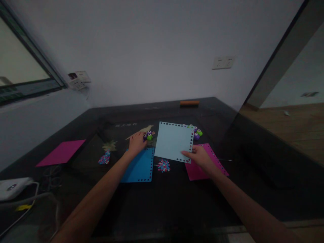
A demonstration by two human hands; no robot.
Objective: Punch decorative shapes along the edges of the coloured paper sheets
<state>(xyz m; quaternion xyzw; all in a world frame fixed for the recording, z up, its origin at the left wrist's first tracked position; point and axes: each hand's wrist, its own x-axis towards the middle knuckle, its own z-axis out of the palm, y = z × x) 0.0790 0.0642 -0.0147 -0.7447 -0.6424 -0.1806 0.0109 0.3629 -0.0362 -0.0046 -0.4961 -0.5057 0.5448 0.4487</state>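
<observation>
My right hand (199,157) is closed on the lower right edge of a light blue sheet of paper (172,141), thumb on top. The sheet is raised above the table, with small punched shapes along its top, right and part of its bottom edge. My left hand (137,143) curls at the left side of a small group of purple and green craft punches (150,137), thumb and finger around a purple one. A blue punched sheet (139,167) lies below it. A pink punched sheet (197,172) lies partly under my right hand. More craft punches (197,134) sit behind the light blue sheet.
Confetti piles lie at the middle (163,165) and left (104,158) of the dark table (172,209). A plain pink sheet (62,152), scissors (51,177) and a white power strip (15,187) with cables are at left. An orange-brown bar (189,103) lies near the wall.
</observation>
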